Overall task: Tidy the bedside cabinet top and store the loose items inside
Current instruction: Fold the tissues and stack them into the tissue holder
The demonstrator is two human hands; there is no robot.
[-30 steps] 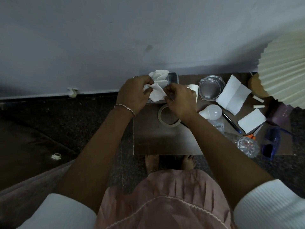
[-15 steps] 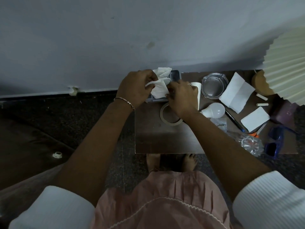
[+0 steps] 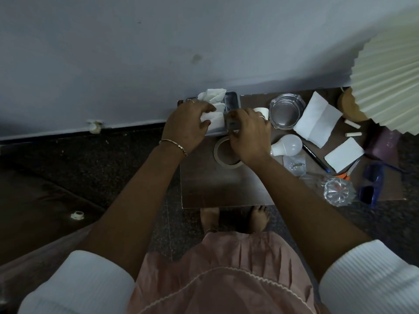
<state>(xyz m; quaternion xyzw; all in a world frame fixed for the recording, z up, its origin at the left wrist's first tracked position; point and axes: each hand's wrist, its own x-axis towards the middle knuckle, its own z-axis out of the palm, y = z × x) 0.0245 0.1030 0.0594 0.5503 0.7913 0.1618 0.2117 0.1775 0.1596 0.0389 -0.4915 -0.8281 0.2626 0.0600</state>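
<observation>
L hand (image 3: 188, 123) is curled over a wad of tissues (image 3: 213, 98), thumb and fingers bunching it into the grey tray (image 3: 232, 98). The tray sits at the back-left corner of the cabinet top (image 3: 215, 186), against the wall. R hand (image 3: 247, 132) is at the tray's near-right corner w/ fingers bent in; can't tell if it grips the rim or only steadies it.

Handling, as I judge it: tissues are v. light and soft, crush to nothing, and tear if tugged. Take the whole wad in one loose fist, not by a corner, or bits trail out. Tray looks thin and stiff, prob. light; lift by both short ends so the wad doesn't tip out.

Tape roll (image 3: 218, 155) lies just in front of the tray, partly under R hand. Right of the tray:
- Paper cup (image 3: 260, 111), just beside it.
- Glass dish (image 3: 286, 111), next along. Prob. heavy-ish and breakable; hold by the rim.
- Bulb (image 3: 289, 145), front-right. Fragile; cup the globe.
- Pen (image 3: 316, 158), plastic bottle (image 3: 335, 191) and sunglasses (image 3: 371, 184), farther right.
</observation>
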